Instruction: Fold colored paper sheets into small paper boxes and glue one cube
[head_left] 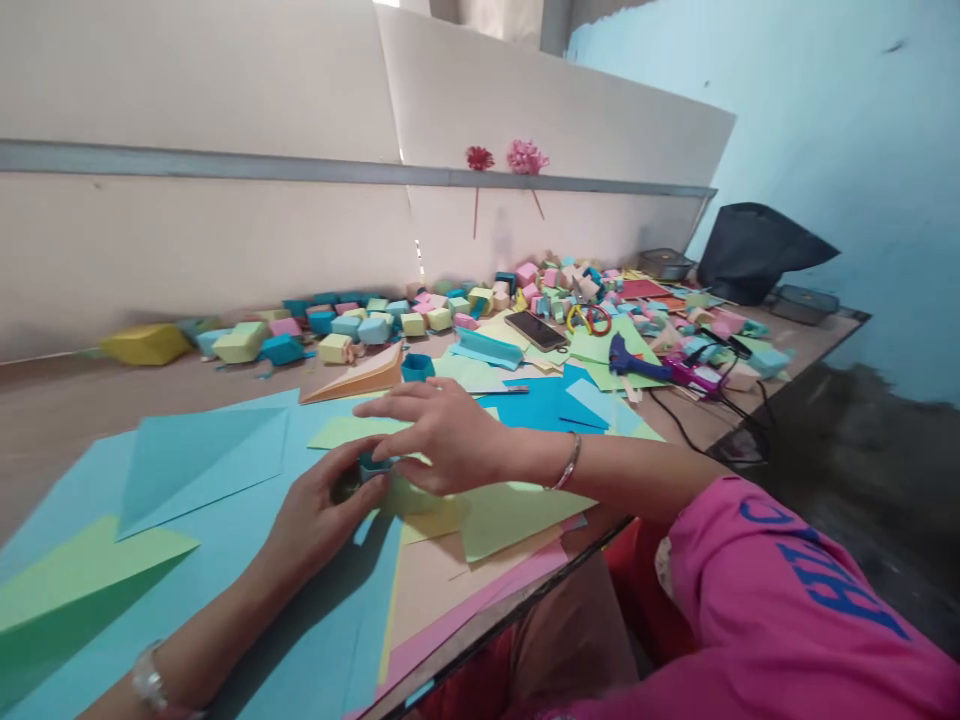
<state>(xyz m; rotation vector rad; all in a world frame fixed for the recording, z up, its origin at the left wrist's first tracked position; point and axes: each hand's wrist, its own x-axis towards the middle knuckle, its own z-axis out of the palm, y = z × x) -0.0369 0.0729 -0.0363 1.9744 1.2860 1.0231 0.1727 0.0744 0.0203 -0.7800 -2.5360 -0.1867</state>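
Paper piece sits between left hand and right hand, above overlapping paper sheets on the table. Behind right hand: folded paper cup; pen to the cup's right. Farther back lies the phone, with scissors to its right; glue gun farther right, nearer the edge. Paper blocks line the rear, before the panel. Bag stands between two containers, far right.
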